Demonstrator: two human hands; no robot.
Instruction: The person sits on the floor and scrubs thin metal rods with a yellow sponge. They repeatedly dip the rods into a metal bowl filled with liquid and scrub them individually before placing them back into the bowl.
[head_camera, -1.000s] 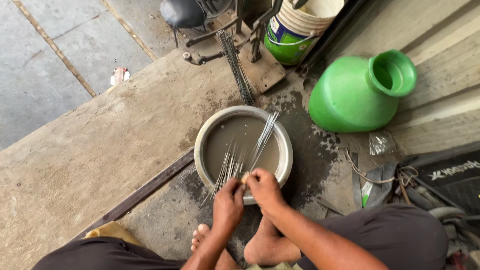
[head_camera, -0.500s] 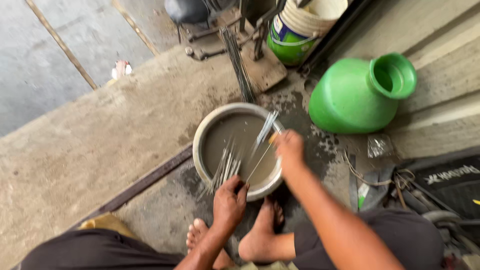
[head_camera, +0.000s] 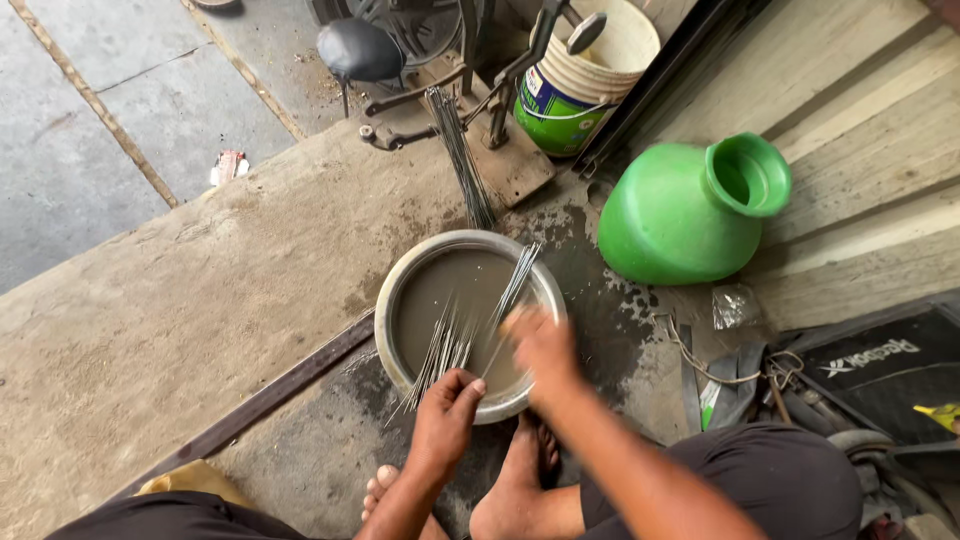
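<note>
The person squats on the floor over a round metal basin (head_camera: 400, 300) of grey muddy water and is washing thin metal rods in it. The left hand (head_camera: 445, 420) is closed around the near ends of one bundle of rods (head_camera: 445, 345), just at the basin's near rim. The right hand (head_camera: 540, 345) is blurred over the basin; it seems to pinch a second bundle (head_camera: 515, 280), but I cannot tell its grip for sure.

Both bundles have their long axis running away from the hands, fanning up toward the far rim — the second leans more to the right. I judge the next move needs a firm hold on the near ends, so the loose tips stay together.

Beyond the right hand lies a green pot (head_camera: 670, 215).
</note>
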